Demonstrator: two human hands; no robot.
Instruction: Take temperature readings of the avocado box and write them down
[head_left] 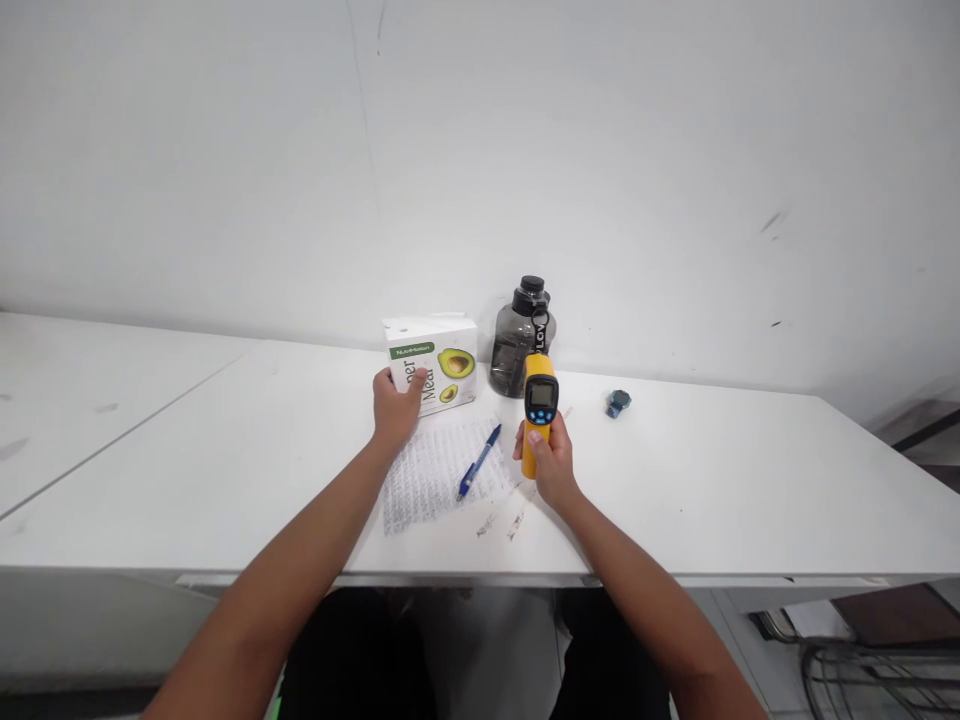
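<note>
My left hand (397, 405) grips the left side of a white carton (457, 395) with avocado pictures and a green label, its thumb across the front. The carton stands upright or nearly so on the table. In my right hand (553, 460) is a yellow and black infrared thermometer (541, 395), held by its handle with the display and blue buttons facing me. Its upper part overlaps a dark translucent water jug (511, 345) with a black cap, standing behind. Below the carton, a blue pen (480, 462) lies across a grey patterned patch (427, 475) on the tabletop.
The white table (712, 490) runs along a white wall (637, 180). A dark blue-green wristwatch (619, 402) lies to the right of the thermometer. Dark smudges mark the tabletop near its front edge. A metal frame (885, 670) stands below on the right.
</note>
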